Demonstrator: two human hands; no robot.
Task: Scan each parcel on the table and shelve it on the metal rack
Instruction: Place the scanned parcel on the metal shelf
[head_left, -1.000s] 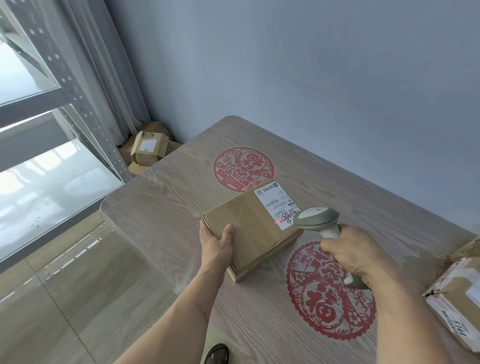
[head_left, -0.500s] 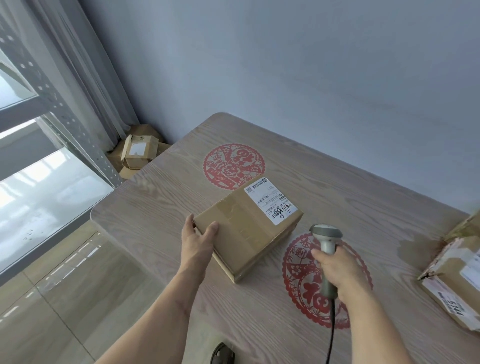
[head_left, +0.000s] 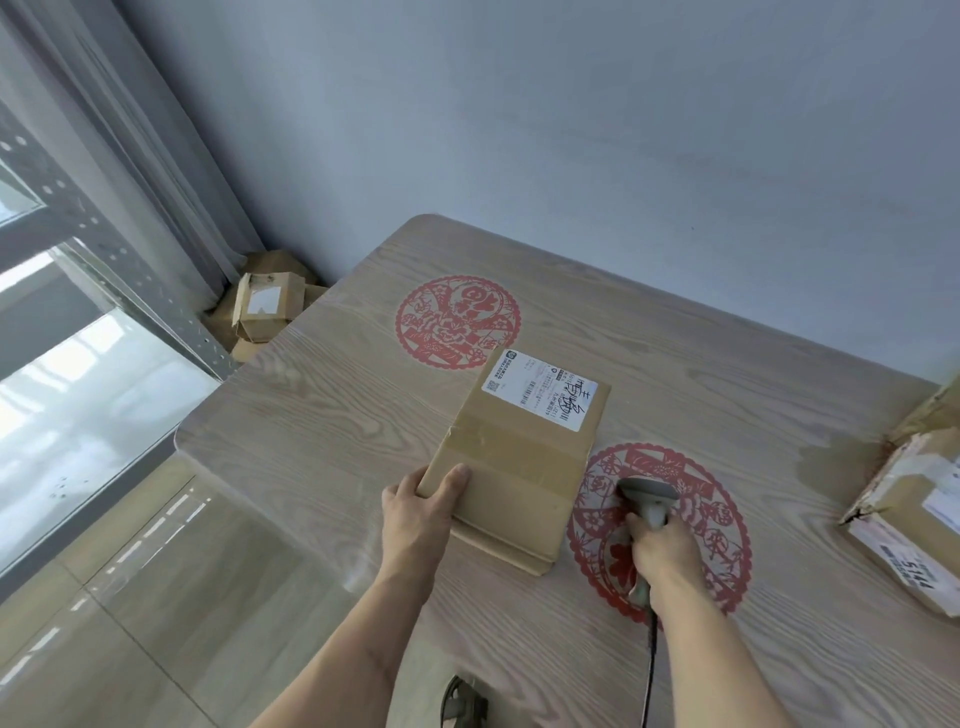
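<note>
A flat cardboard parcel with a white shipping label at its far end lies in the middle of the wooden table. My left hand grips the parcel's near left corner, thumb on top. My right hand holds the grey barcode scanner by its handle just right of the parcel, its head low over the red paper-cut decal. The scanner's cable runs down toward me. The grey metal rack stands at the left.
A torn parcel with a numbered label sits at the table's right edge. A second red decal lies farther back. Cardboard boxes are piled on the floor in the corner by the curtain. The blue wall borders the table's far side.
The scanner has left the parcel's label and dropped to the right, down onto the red decal. The parcel has turned so its label end points away. My left hand has stayed on its near corner.
</note>
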